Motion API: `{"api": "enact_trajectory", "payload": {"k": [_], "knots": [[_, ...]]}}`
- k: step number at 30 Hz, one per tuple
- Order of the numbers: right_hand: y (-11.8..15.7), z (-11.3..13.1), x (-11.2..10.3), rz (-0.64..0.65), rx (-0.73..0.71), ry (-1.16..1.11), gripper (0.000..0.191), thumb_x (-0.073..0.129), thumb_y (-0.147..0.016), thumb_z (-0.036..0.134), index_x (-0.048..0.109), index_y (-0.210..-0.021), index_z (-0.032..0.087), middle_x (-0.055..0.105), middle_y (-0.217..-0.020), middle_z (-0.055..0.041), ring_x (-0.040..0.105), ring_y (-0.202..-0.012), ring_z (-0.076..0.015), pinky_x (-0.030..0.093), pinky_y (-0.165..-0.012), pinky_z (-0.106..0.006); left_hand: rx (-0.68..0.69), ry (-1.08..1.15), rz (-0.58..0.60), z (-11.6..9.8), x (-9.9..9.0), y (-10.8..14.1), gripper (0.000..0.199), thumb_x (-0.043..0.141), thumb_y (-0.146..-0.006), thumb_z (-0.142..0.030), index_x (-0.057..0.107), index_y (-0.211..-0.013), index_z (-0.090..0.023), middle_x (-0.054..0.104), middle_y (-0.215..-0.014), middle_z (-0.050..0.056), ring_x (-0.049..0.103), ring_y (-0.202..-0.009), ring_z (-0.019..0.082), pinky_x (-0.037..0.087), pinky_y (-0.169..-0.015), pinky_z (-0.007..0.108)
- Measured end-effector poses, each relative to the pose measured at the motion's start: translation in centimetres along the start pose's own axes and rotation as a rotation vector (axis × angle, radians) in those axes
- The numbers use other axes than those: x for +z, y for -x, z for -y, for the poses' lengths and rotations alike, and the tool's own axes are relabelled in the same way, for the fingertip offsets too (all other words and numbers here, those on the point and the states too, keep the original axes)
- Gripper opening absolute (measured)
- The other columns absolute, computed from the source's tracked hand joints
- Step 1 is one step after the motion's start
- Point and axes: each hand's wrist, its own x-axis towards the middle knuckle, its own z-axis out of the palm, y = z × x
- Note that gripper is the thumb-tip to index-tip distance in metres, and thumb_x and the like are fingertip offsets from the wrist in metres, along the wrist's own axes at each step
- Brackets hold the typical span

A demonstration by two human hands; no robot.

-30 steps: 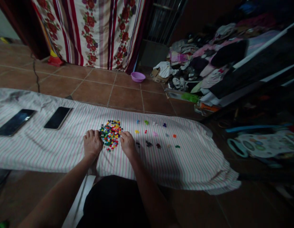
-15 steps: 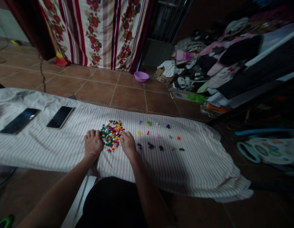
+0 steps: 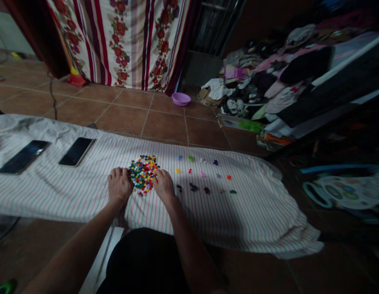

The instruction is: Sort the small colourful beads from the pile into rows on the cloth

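A pile of small multicoloured beads (image 3: 143, 174) lies on the striped cloth (image 3: 257, 220) between my hands. My left hand (image 3: 119, 184) rests palm down at the pile's left edge, fingers spread a little, with its thumb side against the beads. At the right edge, my right hand (image 3: 164, 184) has its fingers curled and drawn together at the beads; whatever is between the fingertips is too small to make out. Right of it, beads sit in small single-colour groups, among them a yellow group (image 3: 178, 170), a lime-green group (image 3: 191, 158), a black group (image 3: 193, 187) and an orange group (image 3: 229, 177).
Two dark-screened phones, a larger one (image 3: 23, 157) and a smaller one (image 3: 76, 151), lie on the cloth at left. Beyond the cloth, a purple basin (image 3: 181, 99) stands on the tiled floor before a floral curtain (image 3: 120, 45). Clothes (image 3: 235, 73) are heaped at right.
The view has shifted slightly. My right hand's fingers have moved a little at the pile's right edge; my left hand stays in place.
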Motion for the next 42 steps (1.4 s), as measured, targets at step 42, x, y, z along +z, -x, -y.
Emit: {"api": "enact_trajectory", "payload": {"k": [42], "knots": [[1.8,-3.7,-4.2,-0.048,-0.008,-0.022,0.023,0.049,-0.091,0.015,0.069,-0.1,0.02,0.067,-0.097,-0.0067,0.06,-0.095,-0.0194,0.046,-0.087,-0.031,0.01,-0.017,0.006,0.2,0.1,0.1,0.03,0.033,-0.089,-0.026,0.057,-0.101,-0.013,0.054,-0.1,0.016,0.045,-0.098,0.032,0.032,-0.076,0.04]]}}
